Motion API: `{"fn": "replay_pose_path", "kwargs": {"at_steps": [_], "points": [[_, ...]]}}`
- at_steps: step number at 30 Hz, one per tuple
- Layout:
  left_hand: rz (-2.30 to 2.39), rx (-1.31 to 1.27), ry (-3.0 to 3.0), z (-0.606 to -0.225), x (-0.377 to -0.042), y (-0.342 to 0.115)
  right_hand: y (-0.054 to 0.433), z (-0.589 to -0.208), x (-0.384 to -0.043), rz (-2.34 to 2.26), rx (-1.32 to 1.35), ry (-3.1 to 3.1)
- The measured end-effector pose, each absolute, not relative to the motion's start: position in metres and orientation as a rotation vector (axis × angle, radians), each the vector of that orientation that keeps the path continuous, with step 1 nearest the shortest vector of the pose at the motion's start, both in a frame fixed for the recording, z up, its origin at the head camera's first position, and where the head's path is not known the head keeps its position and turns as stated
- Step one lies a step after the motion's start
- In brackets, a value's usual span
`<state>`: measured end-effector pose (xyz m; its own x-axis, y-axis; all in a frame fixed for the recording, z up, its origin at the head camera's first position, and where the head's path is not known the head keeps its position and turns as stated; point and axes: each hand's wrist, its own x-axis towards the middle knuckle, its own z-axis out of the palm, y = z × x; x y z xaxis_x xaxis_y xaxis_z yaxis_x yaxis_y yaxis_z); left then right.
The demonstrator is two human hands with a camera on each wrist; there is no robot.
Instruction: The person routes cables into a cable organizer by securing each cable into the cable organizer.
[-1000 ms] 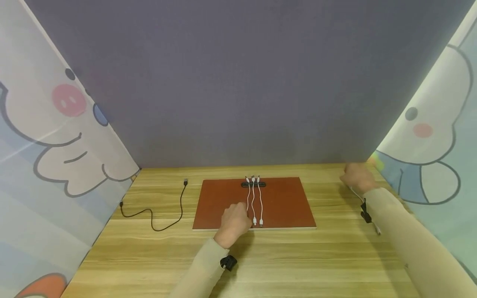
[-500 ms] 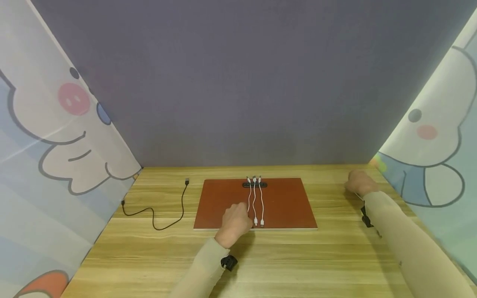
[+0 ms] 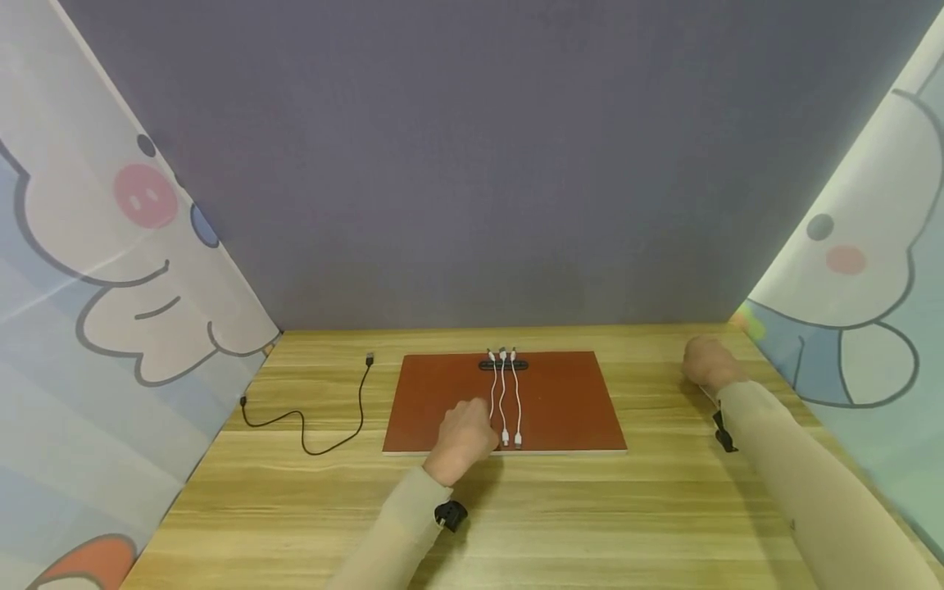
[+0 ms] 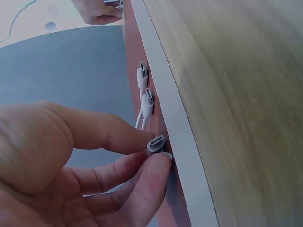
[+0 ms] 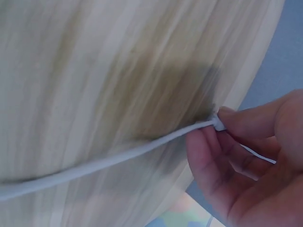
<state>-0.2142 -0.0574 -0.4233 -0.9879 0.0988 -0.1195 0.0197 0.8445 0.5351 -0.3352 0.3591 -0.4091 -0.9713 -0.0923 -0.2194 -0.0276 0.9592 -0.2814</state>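
Observation:
In the head view my left hand (image 3: pixel 463 434) is at the front edge of a red-brown board (image 3: pixel 568 401). Thumb and finger pinch the grey-tipped USB-C plug (image 4: pixel 155 143) of a white charging cable, as the left wrist view shows. Two more white cables (image 3: pixel 518 401) lie beside it, running from a black cable holder (image 3: pixel 524 365) at the board's back. Far right, my right hand (image 3: pixel 711 363) pinches another white charging cable (image 5: pixel 94 165) near one end, close over the table. Its length trails back below the wrist, and the forearm hides the rest.
A black USB cable (image 3: pixel 302 430) lies in curves on the wooden table (image 3: pixel 560 524), left of the board. A grey panel (image 3: pixel 472 205) rises behind the table. Cartoon-printed sheets (image 3: pixel 88 270) flank both sides.
My right hand has come down slightly toward me, and the far end of its cable has gone out of sight behind the forearm. My left hand holds still.

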Motion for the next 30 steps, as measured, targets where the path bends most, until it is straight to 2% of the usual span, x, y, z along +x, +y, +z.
{"fn": "replay_pose_path", "kwargs": {"at_steps": [30], "points": [[0.915, 0.219, 2.949, -0.427, -0.207, -0.064, 0.305, -0.412, -0.316, -0.849, -0.435, 2.929]]}}
